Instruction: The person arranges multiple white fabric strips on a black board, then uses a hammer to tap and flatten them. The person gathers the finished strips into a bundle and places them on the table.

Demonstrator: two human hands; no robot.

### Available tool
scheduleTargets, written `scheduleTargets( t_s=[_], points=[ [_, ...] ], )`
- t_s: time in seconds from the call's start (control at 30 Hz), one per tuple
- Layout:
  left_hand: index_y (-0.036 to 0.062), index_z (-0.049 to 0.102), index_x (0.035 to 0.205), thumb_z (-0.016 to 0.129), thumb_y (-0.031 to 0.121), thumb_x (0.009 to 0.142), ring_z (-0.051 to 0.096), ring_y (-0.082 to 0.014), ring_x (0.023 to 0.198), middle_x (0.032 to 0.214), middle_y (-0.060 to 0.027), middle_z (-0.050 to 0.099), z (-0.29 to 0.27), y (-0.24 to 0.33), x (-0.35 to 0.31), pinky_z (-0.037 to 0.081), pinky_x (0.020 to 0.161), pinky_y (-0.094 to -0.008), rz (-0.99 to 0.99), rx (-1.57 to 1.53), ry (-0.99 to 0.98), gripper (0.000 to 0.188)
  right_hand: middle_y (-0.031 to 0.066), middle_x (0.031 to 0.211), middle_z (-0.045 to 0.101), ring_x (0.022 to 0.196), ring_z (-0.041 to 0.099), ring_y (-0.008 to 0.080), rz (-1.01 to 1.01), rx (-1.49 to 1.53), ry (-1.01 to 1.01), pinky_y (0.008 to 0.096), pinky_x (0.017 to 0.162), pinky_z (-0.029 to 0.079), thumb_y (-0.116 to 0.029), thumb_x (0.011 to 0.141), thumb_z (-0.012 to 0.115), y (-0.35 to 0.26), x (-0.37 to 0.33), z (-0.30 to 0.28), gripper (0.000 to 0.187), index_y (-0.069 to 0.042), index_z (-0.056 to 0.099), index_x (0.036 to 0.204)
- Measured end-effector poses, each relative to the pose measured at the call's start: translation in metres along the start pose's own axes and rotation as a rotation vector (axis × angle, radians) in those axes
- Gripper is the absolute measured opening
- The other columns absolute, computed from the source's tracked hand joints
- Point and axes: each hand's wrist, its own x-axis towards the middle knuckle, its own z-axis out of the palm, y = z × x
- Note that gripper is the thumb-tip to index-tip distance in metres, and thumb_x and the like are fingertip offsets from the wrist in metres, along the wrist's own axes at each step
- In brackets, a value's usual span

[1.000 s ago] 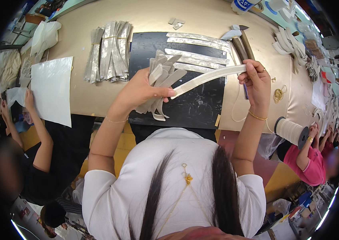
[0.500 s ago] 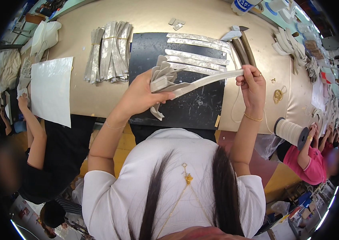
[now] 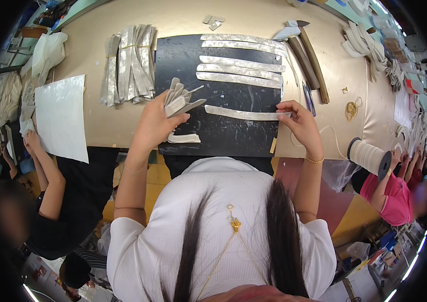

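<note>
Work surface with hand-held strips, seen from above, parts listed from largest to smallest. The table point(image 3: 183, 22) has a glossy gold-beige covering and bears a black mat point(image 3: 243, 142) directly before the person. To the left lies a white sheet point(image 3: 61, 118); between sheet and mat, banded bundles of strips point(image 3: 135, 63) lie with their lengths running away from the person. Mottled silver-beige strips point(image 3: 241, 68) extend crosswise in two groups over the mat's upper part. Right of the mat, two brown handles point(image 3: 316, 65) rest side by side. The left hand point(image 3: 152, 121), above the mat's left edge, is closed around a fan of strips point(image 3: 175, 104). The right hand point(image 3: 301, 124), at the mat's right edge, pinches the right end of a single strip point(image 3: 238, 113) between thumb and fingers; this strip spans the mat below the two groups, though whether its whole length touches the surface cannot be told. A spool of cream cord point(image 3: 367, 155) lies at the table's near right edge. Any print on the pale papers point(image 3: 399, 108) near the right rim is too small to read. Smallest are looped yellowish bands point(image 3: 351, 109) and small grey pieces point(image 3: 214, 21) beyond the mat.
</note>
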Motion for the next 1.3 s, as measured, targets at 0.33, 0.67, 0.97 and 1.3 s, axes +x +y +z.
scheduleTargets(
  t_s=[0.33,0.67,0.97,1.3],
  points=[
    [-0.0014,0.055,0.095,0.082,0.021,0.071,0.06,-0.04,0.094,0.093,-0.0203,0.061,0.056,-0.003,0.031,0.048,0.077,-0.0452,0.184,0.359,0.071,0.042,0.0038,0.087,0.068,0.079,0.061,0.0079,-0.041,-0.145,0.091,0.0229,0.069,0.048,-0.007,0.085,0.07,-0.006,0.0,0.004,0.024,0.0,0.066,0.108],
    [-0.0028,0.056,0.099,0.084,0.025,0.07,0.058,-0.0392,0.099,0.101,-0.0183,0.059,0.061,-0.003,0.038,0.048,0.083,-0.045,0.157,0.447,0.032,0.049,-0.001,0.083,0.058,0.075,0.054,0.006,0.055,0.029,0.255,0.0194,0.07,0.046,-0.004,0.084,0.073,0.019,0.002,0.018,0.021,-0.001,0.059,0.099],
    [-0.0029,0.058,0.108,0.083,0.026,0.072,0.058,-0.0401,0.098,0.102,-0.0185,0.06,0.058,-0.008,0.043,0.048,0.083,-0.0439,0.171,0.448,-0.014,0.053,0.0008,0.085,0.06,0.075,0.057,0.0091,0.027,-0.185,0.318,0.0247,0.073,0.048,-0.009,0.083,0.074,0.001,-0.002,0.019,0.019,-0.002,0.064,0.098],
    [-0.0032,0.059,0.111,0.077,0.013,0.079,0.063,-0.0156,0.066,0.087,-0.0124,0.066,0.022,-0.009,0.038,0.051,0.064,-0.0302,-0.08,-0.217,-0.097,0.041,0.0089,0.103,0.057,0.098,0.054,0.0282,-0.449,-0.568,0.199,0.0373,0.086,0.043,-0.011,0.074,0.078,-0.038,0.001,0.063,0.026,-0.007,0.068,0.097]
  ],
)
